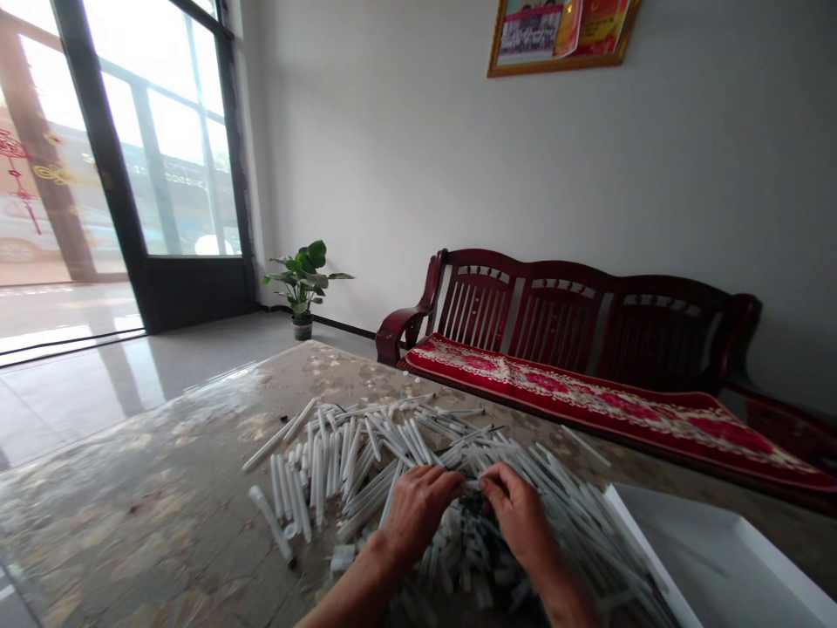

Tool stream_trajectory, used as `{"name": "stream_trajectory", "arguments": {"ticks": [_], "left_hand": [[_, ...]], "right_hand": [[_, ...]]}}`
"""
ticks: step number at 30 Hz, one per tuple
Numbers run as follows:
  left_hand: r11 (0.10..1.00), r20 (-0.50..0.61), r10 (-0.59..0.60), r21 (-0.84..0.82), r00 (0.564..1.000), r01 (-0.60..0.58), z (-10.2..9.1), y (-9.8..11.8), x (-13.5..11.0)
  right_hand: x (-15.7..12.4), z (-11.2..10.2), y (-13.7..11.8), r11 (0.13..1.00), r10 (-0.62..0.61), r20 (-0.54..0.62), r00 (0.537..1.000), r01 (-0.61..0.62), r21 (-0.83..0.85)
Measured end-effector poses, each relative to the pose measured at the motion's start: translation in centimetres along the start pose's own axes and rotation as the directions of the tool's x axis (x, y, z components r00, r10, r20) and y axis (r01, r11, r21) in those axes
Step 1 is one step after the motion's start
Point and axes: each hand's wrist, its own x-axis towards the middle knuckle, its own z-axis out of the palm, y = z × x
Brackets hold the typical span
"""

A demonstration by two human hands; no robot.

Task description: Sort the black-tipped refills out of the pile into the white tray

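Observation:
My left hand (424, 501) is closed in a pinch above the pile, its fingertips pointing right. My right hand (515, 506) pinches from the other side, thumb and forefinger together. Between the two sets of fingertips shows a short, pale piece, apparently a white plastic tube (471, 483); most of it is hidden by the fingers. Around both hands spreads a heap of slim white tubes (333, 453) that look like pen barrels. Short white cap-like pieces (451, 558) and some dark small parts lie below the hands, partly covered by the forearms.
The heap rests on a table with a patterned, glossy cover (189, 488). A white shallow tray (719, 558) stands at the right. Beyond the table are a dark red wooden bench (562, 323) with a red floral cushion (588, 397), a potted plant (302, 292) and a glass door (163, 131).

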Motion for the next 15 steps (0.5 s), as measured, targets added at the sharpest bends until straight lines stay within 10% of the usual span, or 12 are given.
{"name": "stream_trajectory", "arguments": {"ticks": [15], "left_hand": [[1.000, -0.036, -0.025, 0.017, 0.999, 0.025, -0.07, 0.15, 0.09]], "right_hand": [[0.17, -0.05, 0.27, 0.994, 0.031, -0.009, 0.999, -0.030, 0.101]]}}
